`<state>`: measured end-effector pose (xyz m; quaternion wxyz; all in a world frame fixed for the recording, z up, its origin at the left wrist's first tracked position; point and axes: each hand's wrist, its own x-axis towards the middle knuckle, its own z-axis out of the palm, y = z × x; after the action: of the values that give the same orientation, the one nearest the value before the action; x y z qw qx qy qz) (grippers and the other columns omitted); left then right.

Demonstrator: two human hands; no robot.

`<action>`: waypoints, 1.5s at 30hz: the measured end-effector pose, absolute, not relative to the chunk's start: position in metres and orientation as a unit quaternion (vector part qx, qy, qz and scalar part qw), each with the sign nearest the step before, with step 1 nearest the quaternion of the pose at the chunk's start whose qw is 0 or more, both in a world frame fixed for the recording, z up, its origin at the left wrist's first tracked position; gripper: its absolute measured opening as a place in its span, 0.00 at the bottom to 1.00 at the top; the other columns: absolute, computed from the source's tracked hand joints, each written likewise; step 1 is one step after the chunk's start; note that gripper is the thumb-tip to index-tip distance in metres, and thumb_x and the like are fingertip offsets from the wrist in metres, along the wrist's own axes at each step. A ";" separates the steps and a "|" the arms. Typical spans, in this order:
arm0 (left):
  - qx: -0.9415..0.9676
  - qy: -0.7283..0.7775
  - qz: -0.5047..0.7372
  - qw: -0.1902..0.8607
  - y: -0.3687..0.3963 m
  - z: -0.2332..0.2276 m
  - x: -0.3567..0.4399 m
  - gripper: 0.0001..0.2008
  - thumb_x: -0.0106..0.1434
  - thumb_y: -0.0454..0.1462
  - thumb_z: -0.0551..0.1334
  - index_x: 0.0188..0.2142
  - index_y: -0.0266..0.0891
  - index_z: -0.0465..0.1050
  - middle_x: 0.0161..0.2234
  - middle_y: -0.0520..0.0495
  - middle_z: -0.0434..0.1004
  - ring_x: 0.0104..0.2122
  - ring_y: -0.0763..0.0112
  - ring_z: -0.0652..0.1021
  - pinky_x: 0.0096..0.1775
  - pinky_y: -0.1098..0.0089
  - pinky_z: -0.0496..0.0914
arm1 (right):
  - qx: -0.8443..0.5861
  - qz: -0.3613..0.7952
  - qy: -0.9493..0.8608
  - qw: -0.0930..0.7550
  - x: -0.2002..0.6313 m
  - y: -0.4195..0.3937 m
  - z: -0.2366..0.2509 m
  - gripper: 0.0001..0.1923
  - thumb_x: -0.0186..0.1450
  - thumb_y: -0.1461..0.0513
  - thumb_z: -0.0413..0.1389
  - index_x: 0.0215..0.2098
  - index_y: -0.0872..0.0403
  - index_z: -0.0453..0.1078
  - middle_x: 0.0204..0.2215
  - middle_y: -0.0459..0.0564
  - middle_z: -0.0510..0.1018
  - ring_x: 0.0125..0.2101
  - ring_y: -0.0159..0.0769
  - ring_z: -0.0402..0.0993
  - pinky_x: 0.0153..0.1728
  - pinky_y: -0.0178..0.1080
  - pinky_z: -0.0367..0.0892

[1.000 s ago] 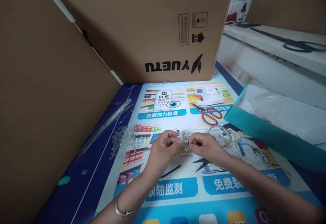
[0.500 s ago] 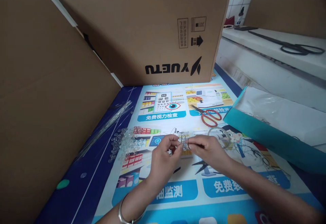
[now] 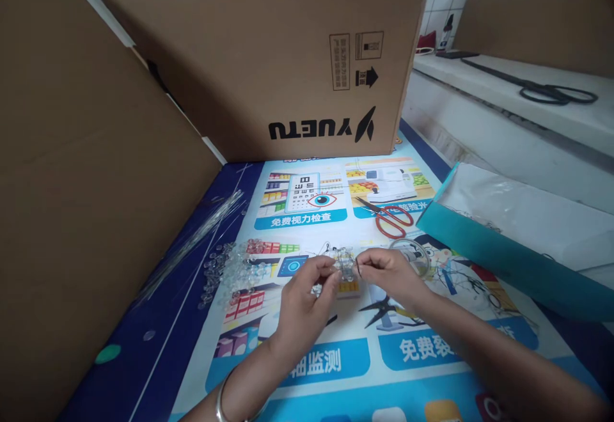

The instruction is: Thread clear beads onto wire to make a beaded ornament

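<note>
Clear beadwork sits near the centre of the head view, between two hands. The left hand pinches its left edge; the right hand has thumb and forefinger pressed around a dark strand at its right. Since a second ago the fingertips have parted slightly, baring more beads, so handling seems unfinished.

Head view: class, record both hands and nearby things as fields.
Left hand: holding a clear beaded piece
Right hand: pinching a dark strand at the piece
Clear beads: loose pile, left of the hands
Red-handled scissors: on the printed sheet, beyond the right hand
Teal box: open, right of the scissors
</note>
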<state>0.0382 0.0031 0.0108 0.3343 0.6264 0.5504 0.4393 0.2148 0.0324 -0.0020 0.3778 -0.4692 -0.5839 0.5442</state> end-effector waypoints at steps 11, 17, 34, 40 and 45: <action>0.659 0.502 0.461 0.319 -0.002 0.011 0.036 0.09 0.56 0.33 0.61 0.38 0.43 0.73 0.34 0.47 0.77 0.33 0.66 0.76 0.38 0.68 0.69 | -0.445 0.660 -0.396 0.458 0.220 0.034 -0.015 0.05 0.56 0.61 0.57 0.27 0.55 0.68 0.23 0.44 0.69 0.20 0.26 0.58 0.23 0.32 0.52; 0.659 0.480 0.468 0.340 -0.009 0.013 0.037 0.11 0.56 0.31 0.60 0.40 0.42 0.72 0.34 0.47 0.76 0.31 0.69 0.76 0.35 0.69 0.71 | -0.414 0.693 -0.360 0.468 0.225 0.033 -0.016 0.07 0.57 0.60 0.57 0.26 0.56 0.68 0.22 0.45 0.68 0.20 0.25 0.59 0.22 0.31 0.52; 0.657 0.453 0.487 0.356 -0.023 0.015 0.039 0.13 0.59 0.29 0.58 0.43 0.41 0.68 0.35 0.47 0.76 0.30 0.73 0.76 0.33 0.71 0.73 | -0.356 0.735 -0.328 0.474 0.232 0.037 -0.020 0.04 0.55 0.64 0.57 0.24 0.57 0.69 0.18 0.43 0.68 0.18 0.24 0.60 0.21 0.30 0.53; 0.661 0.463 0.476 0.349 -0.024 0.010 0.036 0.14 0.58 0.29 0.59 0.44 0.41 0.68 0.36 0.47 0.76 0.31 0.72 0.76 0.33 0.71 0.74 | -0.324 0.741 -0.337 0.482 0.234 0.036 -0.023 0.03 0.54 0.65 0.59 0.25 0.57 0.70 0.19 0.44 0.70 0.19 0.25 0.62 0.22 0.30 0.55; 0.660 0.473 0.469 0.349 -0.025 0.005 0.034 0.14 0.58 0.29 0.59 0.44 0.42 0.68 0.37 0.47 0.76 0.32 0.72 0.77 0.34 0.70 0.74 | -0.315 0.740 -0.355 0.477 0.234 0.036 -0.025 0.05 0.53 0.63 0.61 0.25 0.58 0.72 0.20 0.45 0.71 0.19 0.25 0.63 0.21 0.30 0.56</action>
<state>0.0336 -0.0247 0.0049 0.3485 0.6597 0.4727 0.4689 0.2340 0.0360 -0.0250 0.4765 -0.3149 -0.3549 0.7401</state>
